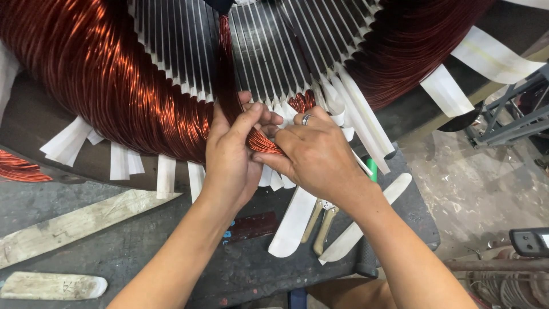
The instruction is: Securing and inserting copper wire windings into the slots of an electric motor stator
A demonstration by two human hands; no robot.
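Head view of a large round motor stator with dark slotted steel core [189, 40] lying on a dark grey metal bench [143, 252]. Thick reddish-brown enamelled copper windings [108, 80] are bulging around the stator's open end, and white paper insulation strips [123, 161] are sticking out from beneath them toward the near edge of the bench. The left hand [231, 151] is closing its fingers and thumb around a loose bundle of copper wire strands [264, 143] at the lower rim of the stator bore; the same bundle is running up the bore as a narrow band. The right hand [314, 154], wearing a ring on one finger, is pinching the same bundle from the other side, its fingertips touching those of the left hand. Below the right wrist, a pair of pliers with tan handles [320, 226] is lying between two flat white pointed strips [291, 223], near the right edge of the bench. Toward the near left corner, two worn, pale wooden wedges [74, 223] are resting flat on the bench. A grey metal frame [509, 117] is standing on the stained concrete floor [474, 194] beyond the right edge.
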